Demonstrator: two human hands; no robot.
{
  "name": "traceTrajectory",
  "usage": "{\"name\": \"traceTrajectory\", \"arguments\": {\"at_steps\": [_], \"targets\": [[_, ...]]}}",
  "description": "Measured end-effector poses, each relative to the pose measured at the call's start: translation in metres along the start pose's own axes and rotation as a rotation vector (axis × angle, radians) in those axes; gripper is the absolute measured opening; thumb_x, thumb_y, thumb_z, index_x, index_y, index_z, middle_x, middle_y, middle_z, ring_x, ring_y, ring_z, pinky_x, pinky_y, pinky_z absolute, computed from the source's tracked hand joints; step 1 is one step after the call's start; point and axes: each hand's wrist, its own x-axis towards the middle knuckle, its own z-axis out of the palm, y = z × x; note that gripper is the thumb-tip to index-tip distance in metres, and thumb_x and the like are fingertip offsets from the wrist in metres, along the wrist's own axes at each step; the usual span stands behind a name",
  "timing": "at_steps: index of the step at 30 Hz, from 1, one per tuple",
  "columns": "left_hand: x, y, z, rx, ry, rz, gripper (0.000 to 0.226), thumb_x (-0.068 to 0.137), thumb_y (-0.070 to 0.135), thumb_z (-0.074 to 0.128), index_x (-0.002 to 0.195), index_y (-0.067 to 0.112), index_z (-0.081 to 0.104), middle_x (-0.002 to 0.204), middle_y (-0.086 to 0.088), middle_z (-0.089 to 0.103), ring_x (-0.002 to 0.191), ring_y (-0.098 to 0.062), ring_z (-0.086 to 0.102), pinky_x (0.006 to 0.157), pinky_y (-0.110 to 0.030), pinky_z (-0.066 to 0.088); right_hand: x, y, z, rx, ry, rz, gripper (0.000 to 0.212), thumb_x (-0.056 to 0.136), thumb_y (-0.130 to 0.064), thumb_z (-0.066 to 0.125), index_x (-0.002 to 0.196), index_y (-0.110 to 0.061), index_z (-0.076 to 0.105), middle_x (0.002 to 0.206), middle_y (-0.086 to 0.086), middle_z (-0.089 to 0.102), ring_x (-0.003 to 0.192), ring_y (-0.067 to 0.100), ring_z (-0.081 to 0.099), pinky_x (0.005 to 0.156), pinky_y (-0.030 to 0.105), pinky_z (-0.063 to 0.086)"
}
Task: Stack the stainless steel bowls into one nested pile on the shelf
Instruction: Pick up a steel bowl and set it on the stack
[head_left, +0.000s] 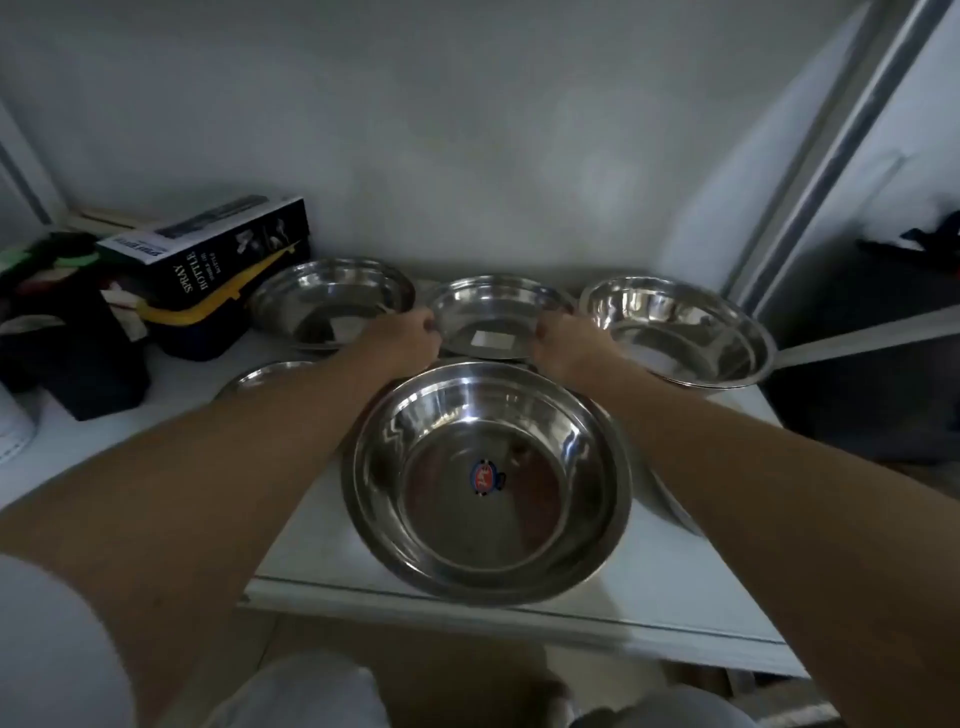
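Several stainless steel bowls sit on a white shelf (322, 561). The nearest bowl (485, 483) has a red and blue sticker inside and seems to nest in another bowl. Behind it is a small bowl (493, 312) with a white label. My left hand (405, 338) grips its left rim and my right hand (563, 343) grips its right rim. A wide bowl (332, 301) stands at the back left, a deeper one (680, 332) at the back right. Under my left forearm, part of another bowl (265, 374) shows.
A black spray bottle box (218, 249) lies on a dark container with a yellow edge (197, 317) at the left, beside other dark clutter (57, 322). The white back wall is close behind the bowls. A metal post (831, 156) rises at the right.
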Motion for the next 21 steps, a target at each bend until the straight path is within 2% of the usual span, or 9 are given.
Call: {"name": "traceTrajectory", "arguments": {"at_steps": [2, 4, 7, 10, 13, 15, 17, 19, 21], "targets": [[0.008, -0.001, 0.006, -0.027, -0.030, -0.023, 0.044, 0.096, 0.028, 0.038, 0.138, 0.018, 0.046, 0.142, -0.016, 0.050, 0.128, -0.033, 0.048, 0.103, -0.035, 0.037, 0.001, 0.002, 0.000, -0.014, 0.012, 0.037, 0.047, 0.091, -0.041, 0.037, 0.130, -0.019, 0.054, 0.133, 0.015, 0.052, 0.120, 0.039, 0.053, 0.093, 0.046, 0.047], [0.015, 0.001, 0.013, -0.079, -0.030, -0.077, 0.042, 0.097, 0.027, 0.037, 0.136, 0.014, 0.049, 0.142, -0.013, 0.050, 0.129, -0.031, 0.047, 0.101, -0.033, 0.037, 0.001, 0.005, 0.000, -0.015, 0.031, 0.118, 0.042, 0.094, -0.034, 0.042, 0.129, -0.016, 0.055, 0.132, 0.017, 0.048, 0.117, 0.039, 0.055, 0.093, 0.046, 0.048], [0.028, 0.006, 0.019, -0.144, -0.027, -0.135, 0.040, 0.099, 0.019, 0.037, 0.130, 0.003, 0.056, 0.136, -0.018, 0.056, 0.126, -0.033, 0.052, 0.101, -0.034, 0.041, 0.009, 0.008, -0.001, 0.067, 0.050, 0.183, 0.037, 0.094, -0.028, 0.045, 0.121, -0.009, 0.060, 0.120, 0.018, 0.061, 0.105, 0.036, 0.061, 0.087, 0.042, 0.051], [0.044, 0.002, 0.024, -0.303, 0.001, -0.210, 0.040, 0.091, 0.018, 0.050, 0.125, -0.001, 0.062, 0.128, -0.019, 0.063, 0.119, -0.035, 0.060, 0.100, -0.040, 0.049, 0.015, 0.010, 0.002, 0.244, 0.041, 0.251, 0.031, 0.093, -0.019, 0.049, 0.114, -0.001, 0.063, 0.112, 0.018, 0.067, 0.101, 0.032, 0.062, 0.085, 0.038, 0.051], [0.059, -0.003, 0.031, -0.504, 0.084, -0.309, 0.038, 0.080, 0.013, 0.065, 0.113, -0.006, 0.064, 0.110, -0.016, 0.071, 0.102, -0.031, 0.070, 0.089, -0.033, 0.056, 0.017, 0.006, 0.003, 0.309, 0.133, 0.259, 0.030, 0.091, -0.016, 0.053, 0.112, 0.001, 0.066, 0.107, 0.018, 0.068, 0.106, 0.034, 0.064, 0.093, 0.040, 0.052], [0.059, -0.001, 0.026, -0.737, 0.107, -0.366, 0.036, 0.075, 0.005, 0.068, 0.108, -0.009, 0.061, 0.105, -0.020, 0.071, 0.093, -0.033, 0.073, 0.084, -0.036, 0.059, 0.019, 0.003, 0.002, 0.360, 0.192, 0.250, 0.029, 0.092, -0.017, 0.054, 0.112, -0.002, 0.068, 0.100, 0.016, 0.069, 0.104, 0.035, 0.066, 0.096, 0.045, 0.052], [0.053, 0.005, 0.018, -0.939, 0.107, -0.398, 0.033, 0.081, -0.004, 0.065, 0.112, -0.010, 0.059, 0.114, -0.025, 0.066, 0.097, -0.032, 0.071, 0.076, -0.033, 0.061, 0.022, 0.001, -0.005, 0.390, 0.246, 0.248, 0.028, 0.091, -0.020, 0.057, 0.108, -0.003, 0.071, 0.098, 0.016, 0.072, 0.098, 0.033, 0.068, 0.091, 0.044, 0.054], [0.047, 0.009, 0.010, -1.014, 0.084, -0.398, 0.038, 0.085, -0.007, 0.062, 0.122, -0.011, 0.056, 0.127, -0.024, 0.060, 0.108, -0.030, 0.067, 0.062, -0.020, 0.059, 0.021, -0.004, -0.015, 0.401, 0.311, 0.260, 0.029, 0.089, -0.026, 0.059, 0.102, -0.005, 0.073, 0.096, 0.016, 0.073, 0.095, 0.034, 0.068, 0.085, 0.039, 0.055], [0.039, 0.014, 0.004, -1.022, 0.067, -0.352, 0.042, 0.087, -0.007, 0.057, 0.129, -0.009, 0.054, 0.132, -0.023, 0.059, 0.115, -0.029, 0.065, 0.050, -0.016, 0.056, 0.020, -0.009, -0.023, 0.421, 0.380, 0.270, 0.028, 0.087, -0.027, 0.059, 0.102, -0.007, 0.071, 0.100, 0.016, 0.073, 0.097, 0.034, 0.067, 0.085, 0.038, 0.055]]}}
